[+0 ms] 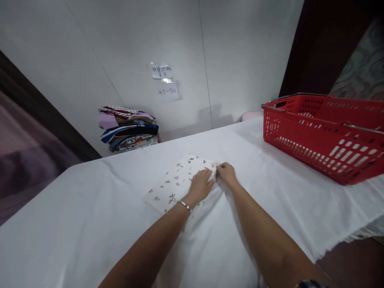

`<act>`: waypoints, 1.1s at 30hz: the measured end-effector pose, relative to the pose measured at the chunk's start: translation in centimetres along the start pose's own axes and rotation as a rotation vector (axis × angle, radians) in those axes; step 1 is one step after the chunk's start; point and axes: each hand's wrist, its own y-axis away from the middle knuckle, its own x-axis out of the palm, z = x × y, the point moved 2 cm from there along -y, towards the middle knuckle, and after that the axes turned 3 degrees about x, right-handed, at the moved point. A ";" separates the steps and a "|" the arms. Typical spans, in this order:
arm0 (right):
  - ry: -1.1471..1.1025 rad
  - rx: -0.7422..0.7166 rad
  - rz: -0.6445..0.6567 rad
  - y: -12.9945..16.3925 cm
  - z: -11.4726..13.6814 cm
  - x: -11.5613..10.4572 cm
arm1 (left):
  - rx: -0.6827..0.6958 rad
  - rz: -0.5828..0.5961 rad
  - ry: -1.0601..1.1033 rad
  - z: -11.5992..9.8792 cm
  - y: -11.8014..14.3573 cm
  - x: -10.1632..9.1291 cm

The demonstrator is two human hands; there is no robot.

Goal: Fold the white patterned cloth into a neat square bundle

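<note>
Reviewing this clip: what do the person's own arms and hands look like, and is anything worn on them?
Both forearms are bare, with no sleeves or gloves showing. The left hand has a thin silver bracelet at its wrist. The right hand shows no ring or band; a bit of striped fabric shows near that arm at the bottom edge.

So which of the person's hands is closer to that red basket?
The right hand. It sits at the right edge of the patterned cloth, on the side facing the red basket. The left hand lies flat on the cloth, just beyond it and farther from the basket.
</note>
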 end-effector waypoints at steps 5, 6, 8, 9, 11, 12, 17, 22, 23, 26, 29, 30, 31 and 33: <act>0.163 -0.423 -0.070 1.6 2.1 -0.3 | 0.025 0.066 -0.096 -0.4 0.9 0.6; 0.212 -0.555 -0.018 2.0 2.6 -0.1 | 0.036 0.063 -0.104 -0.6 0.9 0.5; 0.316 -0.686 0.131 2.9 3.1 0.5 | 0.065 0.052 -0.106 -1.0 0.9 0.4; 0.367 -0.674 0.202 3.1 3.1 0.7 | 0.075 0.051 -0.104 -1.1 1.0 0.4; 0.442 -0.578 0.291 3.2 2.8 0.8 | 0.073 0.067 -0.105 -1.3 1.3 0.5; 0.459 -0.531 0.311 3.2 2.6 0.8 | 0.068 0.081 -0.112 -1.3 1.6 0.6; 0.470 -0.491 0.342 2.8 1.8 0.5 | 0.065 0.144 -0.163 -1.4 4.7 0.6; 0.464 -0.503 0.328 2.8 1.5 0.6 | 0.081 0.118 -0.222 -1.7 9.1 -0.2; 0.458 -0.512 0.318 2.8 1.5 0.6 | 0.084 0.108 -0.233 -1.7 10.0 -0.4; 0.453 -0.530 0.257 2.3 1.5 0.8 | 0.096 0.083 -0.246 -1.8 12.6 -0.7; 0.475 -0.493 0.203 1.1 1.7 1.1 | 0.103 0.073 -0.209 -1.7 15.3 -1.2; 0.487 -0.473 0.193 0.6 1.8 1.2 | 0.107 0.076 -0.183 -1.6 16.1 -1.3; 0.502 -0.454 0.187 0.0 1.9 1.4 | 0.103 0.072 -0.153 -1.4 16.9 -1.5; 0.542 -0.403 0.186 -1.1 2.1 1.6 | 0.046 0.019 -0.095 -0.5 18.1 -1.9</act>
